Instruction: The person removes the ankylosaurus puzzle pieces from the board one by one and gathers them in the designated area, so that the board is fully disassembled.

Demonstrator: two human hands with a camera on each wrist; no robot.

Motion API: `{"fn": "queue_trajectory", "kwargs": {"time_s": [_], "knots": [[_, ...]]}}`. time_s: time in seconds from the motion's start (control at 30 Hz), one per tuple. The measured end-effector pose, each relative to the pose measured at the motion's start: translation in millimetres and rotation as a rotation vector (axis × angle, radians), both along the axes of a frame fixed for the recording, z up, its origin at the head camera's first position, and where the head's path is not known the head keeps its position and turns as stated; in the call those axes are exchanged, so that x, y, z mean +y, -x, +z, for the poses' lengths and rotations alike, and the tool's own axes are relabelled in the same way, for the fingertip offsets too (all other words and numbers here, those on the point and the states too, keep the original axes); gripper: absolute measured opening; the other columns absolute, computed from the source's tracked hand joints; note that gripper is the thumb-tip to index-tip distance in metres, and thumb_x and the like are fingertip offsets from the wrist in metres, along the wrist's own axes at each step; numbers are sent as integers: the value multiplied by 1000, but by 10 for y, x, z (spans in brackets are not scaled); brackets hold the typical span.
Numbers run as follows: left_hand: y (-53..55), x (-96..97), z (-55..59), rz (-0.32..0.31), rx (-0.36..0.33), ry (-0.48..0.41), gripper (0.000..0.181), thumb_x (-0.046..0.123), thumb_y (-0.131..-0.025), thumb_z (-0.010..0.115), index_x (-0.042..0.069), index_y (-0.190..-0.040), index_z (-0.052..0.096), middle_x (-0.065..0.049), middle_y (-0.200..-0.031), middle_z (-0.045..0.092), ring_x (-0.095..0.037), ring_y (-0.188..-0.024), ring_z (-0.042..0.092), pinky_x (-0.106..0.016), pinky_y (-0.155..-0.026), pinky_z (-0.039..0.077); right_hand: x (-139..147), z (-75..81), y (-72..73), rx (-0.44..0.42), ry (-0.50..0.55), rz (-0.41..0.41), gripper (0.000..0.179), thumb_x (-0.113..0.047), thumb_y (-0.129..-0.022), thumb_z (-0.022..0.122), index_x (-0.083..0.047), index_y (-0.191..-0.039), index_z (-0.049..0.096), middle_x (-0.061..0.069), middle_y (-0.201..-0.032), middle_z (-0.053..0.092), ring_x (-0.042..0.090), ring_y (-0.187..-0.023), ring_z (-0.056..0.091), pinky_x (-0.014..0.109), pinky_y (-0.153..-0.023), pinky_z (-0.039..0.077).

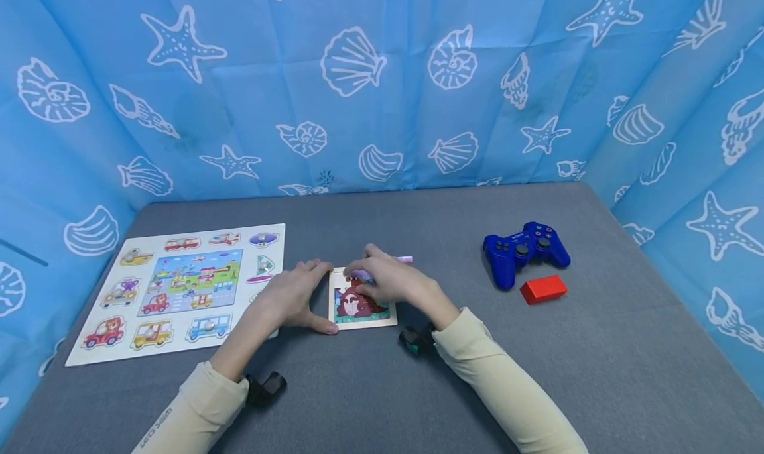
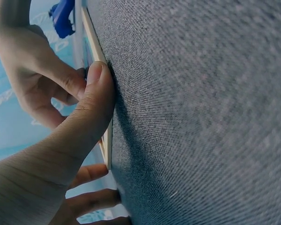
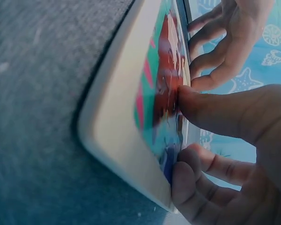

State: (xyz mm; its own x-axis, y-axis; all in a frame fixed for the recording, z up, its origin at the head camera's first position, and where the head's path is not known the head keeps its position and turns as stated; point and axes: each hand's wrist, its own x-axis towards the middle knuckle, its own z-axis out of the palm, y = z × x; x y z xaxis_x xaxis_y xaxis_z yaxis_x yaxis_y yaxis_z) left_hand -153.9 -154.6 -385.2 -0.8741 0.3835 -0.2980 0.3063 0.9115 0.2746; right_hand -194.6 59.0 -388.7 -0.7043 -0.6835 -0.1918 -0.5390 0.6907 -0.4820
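Note:
A small jigsaw puzzle in a pale wooden tray [image 1: 367, 326] lies flat at the middle of the table, showing a brown figure over green ground. My left hand [image 1: 296, 295] grips the tray's left side, thumb at the near corner and fingers at the far one; in the left wrist view that thumb [image 2: 98, 89] presses the wooden edge. Over the tray's upper right, my right hand [image 1: 390, 278] pinches a purple puzzle piece [image 1: 364, 276] between thumb and fingers. The right wrist view has its thumb on the brown part [image 3: 166, 89]; the piece is partly hidden.
A large white peg puzzle board [image 1: 143, 358] with vehicle pieces lies on the left, close to my left forearm. At right sit a blue game controller [image 1: 525, 250] and a red block [image 1: 543, 289]. A purple strip [image 1: 404, 259] shows behind my right hand. Blue curtains hang behind.

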Motion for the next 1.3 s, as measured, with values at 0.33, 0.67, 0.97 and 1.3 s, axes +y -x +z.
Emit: {"fn": "queue_trajectory", "kwargs": {"time_s": [0.33,0.67,0.97,1.3], "knots": [[5,7,-10,4,0,7,111,63,-70,87,8,-155,40,-27,-160,39,-53,-146,38,-67,-114,39,16,-31,16,6,26,-29,30,-22,-97,72,-18,-127,72,9,-116,56,19,-96,51,33,-83,47],[-3,4,1,1,4,5,113,64,-69,87,7,-155,40,-28,-159,40,-54,-145,39,-68,-113,40,10,-35,16,42,76,12,29,-18,-95,74,-14,-123,71,7,-113,65,21,-102,57,38,-89,50],[-4,5,8,-5,10,2,113,63,-69,87,6,-154,40,-29,-158,41,-55,-144,40,-68,-112,41,0,-51,5,27,117,-1,43,-11,-95,72,-5,-137,64,12,-129,70,26,-119,66,43,-104,54],[-6,12,6,0,12,2,112,62,-69,88,7,-154,40,-28,-159,41,-54,-145,40,-68,-113,40,4,-37,-56,62,97,-42,33,-11,-94,74,-6,-126,72,9,-110,67,18,-95,63,31,-82,56]]}}
